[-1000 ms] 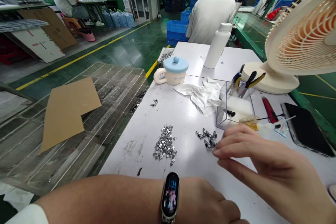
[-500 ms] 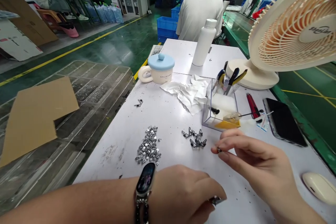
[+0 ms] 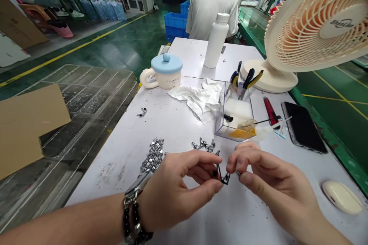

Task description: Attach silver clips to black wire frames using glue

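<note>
Gripped a dark metal clip [image 3: 225, 179] between thumb and fingers of the left hand [image 3: 176, 189], above the table [image 3: 169, 126], with its bent end toward the right hand [image 3: 273, 176]. Pinched a tiny metal bit [image 3: 238, 173] between thumb and forefinger of the right hand, just beside that end. Could not tell touching from apart between clip and right fingertips. Wore a watch [image 3: 138, 183] and a beaded bracelet [image 3: 135, 218] on the left wrist. Had a pile [image 3: 153, 157] of small silvery bits on the table beyond that wrist, partly hidden by the left hand, and a cluster of clips [image 3: 205, 144] just beyond the held one. Saw a few loose clips [image 3: 143, 113] farther off, near the table's left edge. Saw, beyond the cluster, a clear box [image 3: 225, 133] with yellow-and-dark tools [image 3: 253, 78], then tissue [image 3: 201, 99], a mug [image 3: 169, 80] under a blue lid [image 3: 166, 64] and a white bottle [image 3: 215, 42]. Noted a red cutter [image 3: 269, 109] and a phone [image 3: 306, 128] right of the box, a fan [image 3: 313, 26] behind them, and a cream case [image 3: 342, 197] right of the right hand. Glimpsed cardboard [image 3: 28, 122] on compartmented trays [image 3: 100, 126] to the left, and a person [image 3: 212, 11] facing away beyond the table, beside blue crates [image 3: 176, 25].
</note>
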The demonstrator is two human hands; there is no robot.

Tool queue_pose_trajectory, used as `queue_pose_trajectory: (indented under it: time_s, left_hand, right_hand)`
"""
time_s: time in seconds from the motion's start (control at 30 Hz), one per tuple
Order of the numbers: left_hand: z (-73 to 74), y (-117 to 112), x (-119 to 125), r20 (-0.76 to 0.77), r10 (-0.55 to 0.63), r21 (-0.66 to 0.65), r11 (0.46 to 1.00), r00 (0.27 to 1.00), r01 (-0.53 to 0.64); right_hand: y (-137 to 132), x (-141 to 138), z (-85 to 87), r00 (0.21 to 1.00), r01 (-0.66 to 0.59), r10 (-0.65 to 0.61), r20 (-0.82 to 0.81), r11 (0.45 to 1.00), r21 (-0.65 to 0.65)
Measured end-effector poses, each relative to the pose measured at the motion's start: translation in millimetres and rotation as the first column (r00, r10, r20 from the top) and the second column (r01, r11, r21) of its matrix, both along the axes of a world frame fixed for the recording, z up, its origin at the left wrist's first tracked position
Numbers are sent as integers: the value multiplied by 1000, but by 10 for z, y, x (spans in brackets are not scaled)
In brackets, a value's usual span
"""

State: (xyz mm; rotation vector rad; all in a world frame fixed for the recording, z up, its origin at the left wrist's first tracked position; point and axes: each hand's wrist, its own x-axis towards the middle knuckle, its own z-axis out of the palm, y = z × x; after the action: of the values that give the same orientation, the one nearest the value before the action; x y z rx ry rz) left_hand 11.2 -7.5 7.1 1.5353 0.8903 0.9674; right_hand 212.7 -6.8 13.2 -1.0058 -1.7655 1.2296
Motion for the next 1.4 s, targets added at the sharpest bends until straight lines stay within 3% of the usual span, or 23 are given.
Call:
queue_pose_trajectory:
  time_s: [0.13,0.37,0.73,1.4]
  left_hand:
    - [-10,-18,2,5,25,50,998,1000,-25]
    - [13,-21,19,9,17,104,994,1000,-18]
    - [0,-32,19,13,39,74,997,999,-40]
    - [15,-34,21,10,43,49,998,999,-43]
  right_hand:
    - [-47,-62,-27,995,33,-34,93,999,18]
    - [-63,-137,-96,993,72,-70,92,997,-14]
    - [-95,-233,-156,990,140,-140,6,985,-100]
    - [-100,-236,-171,992,123,-123,1,992,-29]
